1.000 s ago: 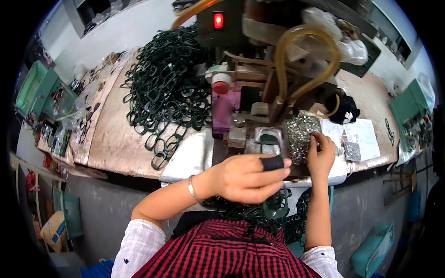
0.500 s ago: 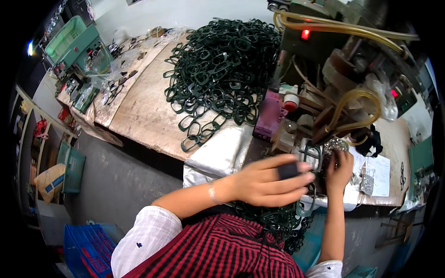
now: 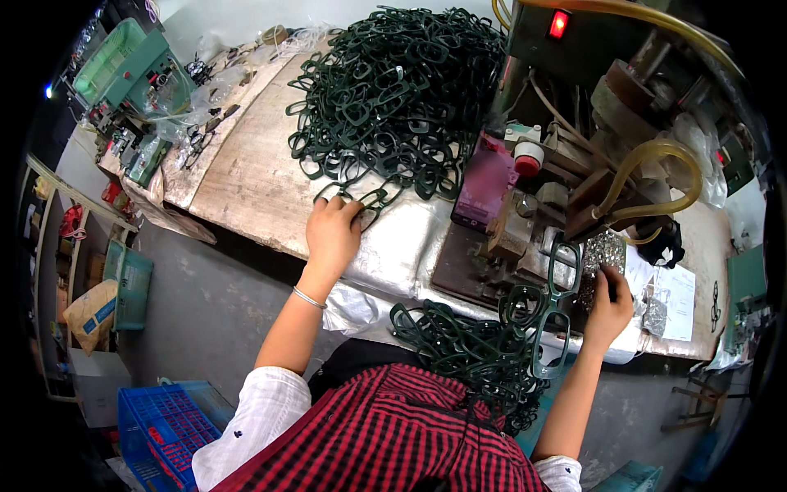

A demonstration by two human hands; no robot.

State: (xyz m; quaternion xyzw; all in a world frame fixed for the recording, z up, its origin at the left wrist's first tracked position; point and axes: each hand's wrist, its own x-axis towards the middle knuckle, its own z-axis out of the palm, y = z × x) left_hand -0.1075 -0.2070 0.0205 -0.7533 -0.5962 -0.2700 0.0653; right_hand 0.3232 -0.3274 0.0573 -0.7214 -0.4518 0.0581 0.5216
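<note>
The dark green spectacle frame (image 3: 361,199) lies at the near edge of the large frame pile (image 3: 393,90), on the silver-covered front of the workbench (image 3: 246,189). The left hand (image 3: 332,234) rests on it, fingers curled down over the frame; whether they have closed fully around it cannot be told.

The right hand (image 3: 608,307) is at the small tray of metal parts (image 3: 602,254), fingertips drawn together as if pinching one piece; the piece itself is too small to see. Just beside this hand, a green frame (image 3: 553,307) hangs from the front of the machine (image 3: 566,197), above a second heap of frames (image 3: 467,353) at the person's lap.

To perform the pickup well:
- Separate one frame from the tangled edge before lifting, since neighbouring frames interlock.
- Grip at the bridge, not a thin rim.
- Keep the pinched part steady while the left hand works.

A blue crate (image 3: 156,426) stands on the floor to the left.
</note>
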